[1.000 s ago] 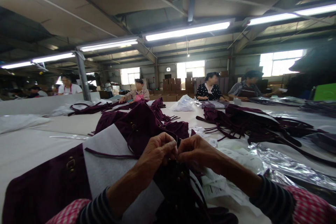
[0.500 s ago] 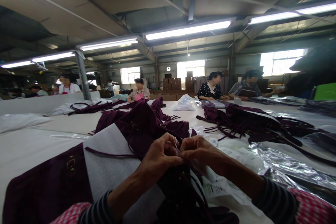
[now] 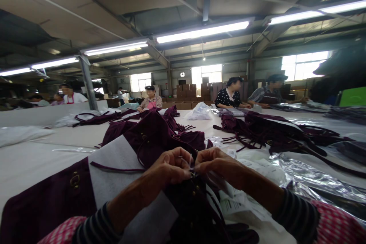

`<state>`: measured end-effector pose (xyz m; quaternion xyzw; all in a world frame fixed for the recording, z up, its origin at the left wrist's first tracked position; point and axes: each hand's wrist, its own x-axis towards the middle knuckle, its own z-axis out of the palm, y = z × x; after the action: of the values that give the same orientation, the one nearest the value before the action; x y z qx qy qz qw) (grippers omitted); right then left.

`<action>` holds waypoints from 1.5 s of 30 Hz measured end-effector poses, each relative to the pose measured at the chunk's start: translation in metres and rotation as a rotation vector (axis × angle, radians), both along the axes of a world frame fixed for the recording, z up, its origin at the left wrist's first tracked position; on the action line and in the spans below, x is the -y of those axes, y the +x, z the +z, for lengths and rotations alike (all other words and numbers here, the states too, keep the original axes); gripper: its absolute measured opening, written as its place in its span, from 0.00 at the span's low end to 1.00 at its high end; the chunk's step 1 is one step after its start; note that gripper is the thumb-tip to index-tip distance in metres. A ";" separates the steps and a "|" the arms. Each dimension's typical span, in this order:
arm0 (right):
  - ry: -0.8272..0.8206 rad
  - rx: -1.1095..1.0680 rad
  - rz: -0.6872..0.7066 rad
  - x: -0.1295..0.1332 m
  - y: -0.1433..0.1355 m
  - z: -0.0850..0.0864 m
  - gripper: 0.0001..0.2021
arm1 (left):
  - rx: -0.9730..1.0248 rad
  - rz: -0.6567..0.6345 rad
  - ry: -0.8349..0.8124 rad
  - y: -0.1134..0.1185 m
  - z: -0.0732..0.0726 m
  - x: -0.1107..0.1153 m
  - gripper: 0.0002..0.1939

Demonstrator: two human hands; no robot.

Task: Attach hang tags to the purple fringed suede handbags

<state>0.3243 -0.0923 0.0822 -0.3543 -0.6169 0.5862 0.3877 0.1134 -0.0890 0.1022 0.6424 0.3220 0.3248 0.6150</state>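
My left hand [image 3: 167,168] pinches a thin whitish strip [image 3: 191,161], perhaps a tag string, between thumb and fingers. Close beside it, the fingertips of my right hand [image 3: 219,164] are pressed together at the same spot; what they hold is too small to make out. Under both hands lies a dark purple bag [image 3: 156,131] with brass-coloured fittings. A white paper sheet [image 3: 111,156] rests across it, with a thin purple strap [image 3: 117,167] on top. Toward the left spreads a purple panel [image 3: 48,198] bearing a brass buckle [image 3: 74,179].
More purple bags [image 3: 257,129] lie on the white table [image 3: 28,160] at the right. Clear plastic bags [image 3: 314,175] and printed white labels [image 3: 237,206] sit near my right forearm. Across the table are several co-workers, one in a dotted top [image 3: 230,97].
My left hand has shifted slightly left and its fingers have drawn a little away from the right hand, so the whitish strip shows more. The view has moved slightly.
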 end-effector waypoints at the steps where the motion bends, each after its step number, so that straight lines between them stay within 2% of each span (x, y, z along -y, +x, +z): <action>1: 0.000 -0.003 0.003 0.000 -0.001 0.000 0.07 | -0.037 -0.002 0.036 0.000 0.000 0.001 0.16; 4: 0.005 0.014 -0.015 0.002 -0.003 0.001 0.06 | -0.159 0.092 0.205 0.002 -0.002 0.007 0.12; 7: 0.051 0.050 -0.055 0.003 -0.005 0.002 0.06 | -0.273 0.304 0.438 0.007 -0.007 0.013 0.05; 11: 0.114 0.041 -0.060 0.004 -0.008 0.002 0.06 | -0.293 0.510 0.699 0.013 -0.015 0.016 0.06; 14: 0.052 0.003 -0.082 0.006 -0.008 0.001 0.07 | -0.343 0.489 0.915 0.011 -0.021 0.013 0.07; 17: 0.001 -0.052 -0.113 0.007 -0.008 -0.003 0.07 | -0.518 0.376 1.279 0.005 -0.027 0.011 0.11; 19: -0.008 -0.092 -0.111 0.006 -0.008 -0.007 0.07 | -0.630 0.357 1.498 0.001 -0.030 0.010 0.14; 21: -0.007 -0.130 -0.095 0.004 -0.009 -0.011 0.06 | -0.716 0.376 1.565 0.000 -0.031 0.009 0.12; 25: -0.024 -0.153 -0.098 0.002 -0.010 -0.013 0.05 | -0.861 0.385 1.515 0.001 -0.031 0.009 0.09; 28: -0.029 -0.160 -0.077 0.006 -0.009 -0.010 0.06 | -0.892 0.429 1.512 0.002 -0.032 0.007 0.11; 30: -0.039 -0.214 -0.015 0.011 -0.007 -0.009 0.06 | -0.831 0.458 1.443 0.002 -0.033 0.005 0.13; 33: -0.061 -0.273 0.078 0.019 0.000 -0.009 0.09 | -0.669 0.495 1.206 0.003 -0.032 0.002 0.13; 37: -0.078 -0.246 0.111 0.022 0.009 -0.014 0.10 | -0.466 0.587 0.897 0.007 -0.029 -0.004 0.12; 40: -0.119 -0.280 0.135 0.021 0.011 -0.016 0.14 | -0.378 0.634 0.708 0.010 -0.029 -0.008 0.15; 43: -0.124 -0.300 0.165 0.020 0.010 -0.015 0.19 | -0.331 0.631 0.617 0.011 -0.028 -0.009 0.14; 45: -0.129 -0.309 0.170 0.020 0.008 -0.013 0.22 | -0.276 0.559 0.609 0.010 -0.026 -0.009 0.16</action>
<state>0.3324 -0.1127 0.0690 -0.2305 -0.5390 0.7026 0.4034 0.1233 -0.0803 0.0760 0.7201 0.4520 0.4700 0.2371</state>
